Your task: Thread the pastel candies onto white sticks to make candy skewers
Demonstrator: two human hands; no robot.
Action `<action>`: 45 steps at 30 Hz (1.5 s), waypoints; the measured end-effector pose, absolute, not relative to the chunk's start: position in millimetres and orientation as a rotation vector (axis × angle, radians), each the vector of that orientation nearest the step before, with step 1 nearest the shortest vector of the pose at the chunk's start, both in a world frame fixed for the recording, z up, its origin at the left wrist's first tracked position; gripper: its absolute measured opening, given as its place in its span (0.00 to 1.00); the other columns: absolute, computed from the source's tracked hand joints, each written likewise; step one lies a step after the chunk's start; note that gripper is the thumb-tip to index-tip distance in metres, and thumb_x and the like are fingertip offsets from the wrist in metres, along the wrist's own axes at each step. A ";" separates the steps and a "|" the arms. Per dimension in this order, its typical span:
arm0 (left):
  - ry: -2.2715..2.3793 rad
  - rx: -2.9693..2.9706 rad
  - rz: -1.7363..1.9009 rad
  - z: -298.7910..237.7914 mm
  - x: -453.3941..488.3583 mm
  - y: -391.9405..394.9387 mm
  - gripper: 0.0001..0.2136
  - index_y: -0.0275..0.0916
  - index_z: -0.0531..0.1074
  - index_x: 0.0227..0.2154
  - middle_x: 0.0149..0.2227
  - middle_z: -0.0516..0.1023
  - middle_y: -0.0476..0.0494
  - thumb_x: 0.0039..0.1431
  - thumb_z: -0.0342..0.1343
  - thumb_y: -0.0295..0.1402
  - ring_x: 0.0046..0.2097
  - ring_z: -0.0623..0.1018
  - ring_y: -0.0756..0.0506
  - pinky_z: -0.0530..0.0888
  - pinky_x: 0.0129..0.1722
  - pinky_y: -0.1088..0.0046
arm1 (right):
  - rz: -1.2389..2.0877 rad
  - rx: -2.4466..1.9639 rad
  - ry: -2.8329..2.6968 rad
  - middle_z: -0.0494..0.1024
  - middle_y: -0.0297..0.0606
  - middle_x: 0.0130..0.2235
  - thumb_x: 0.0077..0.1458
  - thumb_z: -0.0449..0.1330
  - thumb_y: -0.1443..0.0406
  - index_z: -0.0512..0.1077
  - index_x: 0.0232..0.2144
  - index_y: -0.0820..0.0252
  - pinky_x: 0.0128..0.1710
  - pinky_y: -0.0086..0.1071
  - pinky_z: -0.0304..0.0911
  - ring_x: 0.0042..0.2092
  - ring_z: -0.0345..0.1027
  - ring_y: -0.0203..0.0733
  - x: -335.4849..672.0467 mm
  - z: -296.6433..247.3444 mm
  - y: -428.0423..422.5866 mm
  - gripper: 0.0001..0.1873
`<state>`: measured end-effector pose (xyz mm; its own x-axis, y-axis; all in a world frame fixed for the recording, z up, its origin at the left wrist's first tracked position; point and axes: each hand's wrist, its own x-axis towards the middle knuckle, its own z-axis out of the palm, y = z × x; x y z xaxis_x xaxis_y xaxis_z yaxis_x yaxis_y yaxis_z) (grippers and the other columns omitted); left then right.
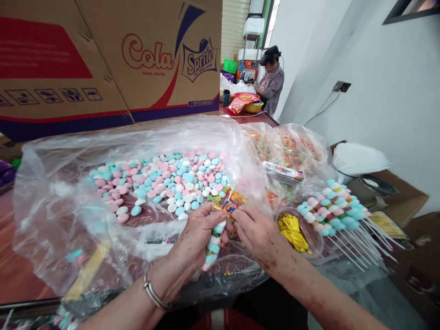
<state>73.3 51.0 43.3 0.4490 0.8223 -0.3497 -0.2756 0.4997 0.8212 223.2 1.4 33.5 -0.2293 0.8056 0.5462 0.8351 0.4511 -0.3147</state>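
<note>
Up ahead of me the big cardboard box shouts "Cola" in red script and "Sprite" on a purple badge, "stick candy" tiny under each, with a purple strip below reading something like "1*30PCS*24BOXES", and nothing else here reads clearly.

Glossy clear plastic bag; matt cardboard box.

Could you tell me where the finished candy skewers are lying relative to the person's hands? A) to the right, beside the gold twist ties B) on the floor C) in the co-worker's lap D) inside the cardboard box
A: the candy skewers lie right of both hands, next to the gold twist ties.
</note>
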 end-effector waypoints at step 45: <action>0.687 0.991 0.922 54.8 42.1 36.7 0.16 0.37 0.77 0.34 0.32 0.79 0.41 0.59 0.53 0.45 0.38 0.76 0.41 0.71 0.42 0.65 | 0.109 -1.094 -1.666 0.75 0.37 0.31 0.59 0.51 0.71 0.70 0.32 0.59 0.35 0.32 0.64 0.34 0.68 0.39 186.3 54.1 36.6 0.08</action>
<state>42.1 36.7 54.8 0.4565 0.8864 -0.0767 -0.3264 0.2470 0.9124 186.3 36.6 54.1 0.0114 0.6958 0.7182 0.5967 0.5716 -0.5633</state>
